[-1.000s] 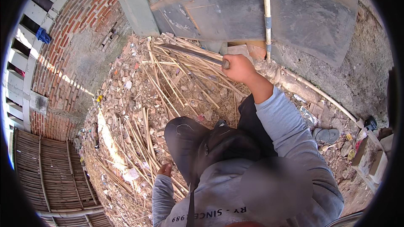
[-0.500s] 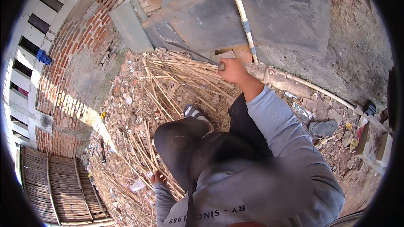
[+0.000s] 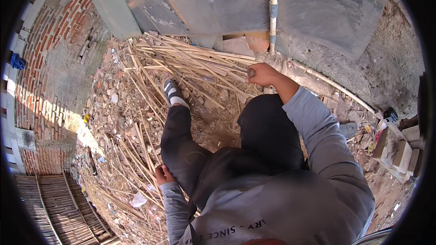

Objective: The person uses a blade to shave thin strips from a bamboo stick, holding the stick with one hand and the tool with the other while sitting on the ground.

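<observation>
Lying in a loose heap of dry canes (image 3: 190, 63) across the rubble (image 3: 118, 109), fanning out from the foot of the grey wall (image 3: 218, 4) toward the brick wall (image 3: 41, 77) on the left. Looking light, stiff and brittle: likely snapping rather than bending under load, and probably splintery along the split ends. Crossing and tangling over one another, so pulling one free is likely dragging its neighbours. Best taken near the bunched ends by the wall, where several run parallel, and close to the middle of a length for lifting without whip.

Reaching forward with the right hand (image 3: 262, 74), fingers curled shut around a short dark handle or rod (image 3: 250, 72) at the right edge of the heap; too small to tell exactly what kind of tool. Knuckles turned up, thumb wrapped under, touching the nearest canes.

Resting the left hand (image 3: 162, 174) low against the left thigh, fingers folded together, holding nothing visible, with scattered canes just beside it.

Standing with one shoe (image 3: 171, 91) planted among the canes, white pipe (image 3: 273, 9) running down the wall just above the right hand.
</observation>
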`<act>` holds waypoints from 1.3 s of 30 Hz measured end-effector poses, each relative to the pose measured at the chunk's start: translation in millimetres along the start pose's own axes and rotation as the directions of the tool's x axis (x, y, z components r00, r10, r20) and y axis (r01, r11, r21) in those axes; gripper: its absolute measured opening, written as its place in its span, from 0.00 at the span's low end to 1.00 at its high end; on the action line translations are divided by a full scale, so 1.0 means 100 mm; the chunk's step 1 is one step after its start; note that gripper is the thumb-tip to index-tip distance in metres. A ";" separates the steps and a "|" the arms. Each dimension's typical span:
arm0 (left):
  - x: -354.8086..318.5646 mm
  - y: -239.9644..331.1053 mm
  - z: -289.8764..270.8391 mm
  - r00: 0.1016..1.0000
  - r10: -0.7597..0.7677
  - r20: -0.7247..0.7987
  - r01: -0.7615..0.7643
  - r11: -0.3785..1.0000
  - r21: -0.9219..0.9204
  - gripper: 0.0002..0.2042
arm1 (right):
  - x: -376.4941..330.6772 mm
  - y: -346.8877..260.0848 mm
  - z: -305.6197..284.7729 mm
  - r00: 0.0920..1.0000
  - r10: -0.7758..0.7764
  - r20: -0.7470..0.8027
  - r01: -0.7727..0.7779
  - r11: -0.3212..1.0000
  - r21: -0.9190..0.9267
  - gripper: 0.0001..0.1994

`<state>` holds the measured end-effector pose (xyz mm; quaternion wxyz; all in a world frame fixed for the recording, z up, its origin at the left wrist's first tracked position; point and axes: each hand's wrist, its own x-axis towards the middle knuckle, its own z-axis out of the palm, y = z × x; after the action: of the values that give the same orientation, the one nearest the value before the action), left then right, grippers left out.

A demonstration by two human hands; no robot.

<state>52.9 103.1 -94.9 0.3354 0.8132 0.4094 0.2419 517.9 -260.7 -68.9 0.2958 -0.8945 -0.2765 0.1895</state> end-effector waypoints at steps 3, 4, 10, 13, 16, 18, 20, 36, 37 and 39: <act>-0.06 0.11 0.02 0.996 0.089 -0.025 -0.086 0.991 0.103 0.13 | 0.27 0.29 0.32 0.998 0.015 0.057 -0.012 0.998 -0.060 0.19; -0.07 0.08 0.00 0.996 0.092 -0.022 -0.089 0.989 0.119 0.13 | 0.35 0.36 0.39 0.998 0.009 0.065 -0.004 0.997 -0.075 0.19; -0.13 0.11 -0.07 0.997 0.076 -0.020 -0.067 0.953 0.295 0.15 | 0.87 0.63 0.95 0.992 0.073 0.101 -0.056 0.984 -0.169 0.11; -0.15 0.07 -0.11 1.000 0.005 0.018 -0.010 0.953 0.304 0.16 | 1.13 0.68 1.11 0.994 0.061 0.093 -0.040 0.976 -0.212 0.11; -0.14 0.03 -0.12 0.999 0.007 0.037 -0.021 0.920 0.391 0.17 | 1.33 0.74 1.23 0.992 0.062 0.110 -0.040 0.981 -0.190 0.12; -0.13 -0.08 -0.17 0.998 -0.044 0.053 0.018 0.911 0.411 0.19 | 1.46 0.80 1.31 0.999 0.028 0.042 -0.019 0.981 -0.193 0.13; -0.11 -0.14 -0.15 0.998 -0.025 0.058 -0.004 0.895 0.447 0.19 | 1.52 0.81 1.36 0.992 -0.058 -0.110 0.030 0.971 -0.235 0.14; -0.15 -0.48 -0.04 0.997 0.041 0.060 -0.064 0.878 0.474 0.20 | 1.61 0.81 1.33 0.999 0.025 -0.032 -0.032 0.968 -0.249 0.13; -0.17 -0.47 -0.04 0.998 0.016 0.067 -0.046 0.873 0.486 0.19 | 1.54 0.83 1.31 0.999 0.036 -0.017 -0.039 0.969 -0.245 0.13; -0.12 -0.28 0.02 0.996 -0.029 0.083 -0.017 0.864 0.504 0.19 | 1.41 0.94 1.25 1.000 0.030 -0.003 -0.030 0.991 -0.127 0.13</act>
<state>33.6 104.8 -118.7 0.1299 0.8811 0.4458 0.0898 600.2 -185.3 -247.6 0.2357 -0.9156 -0.2744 0.1754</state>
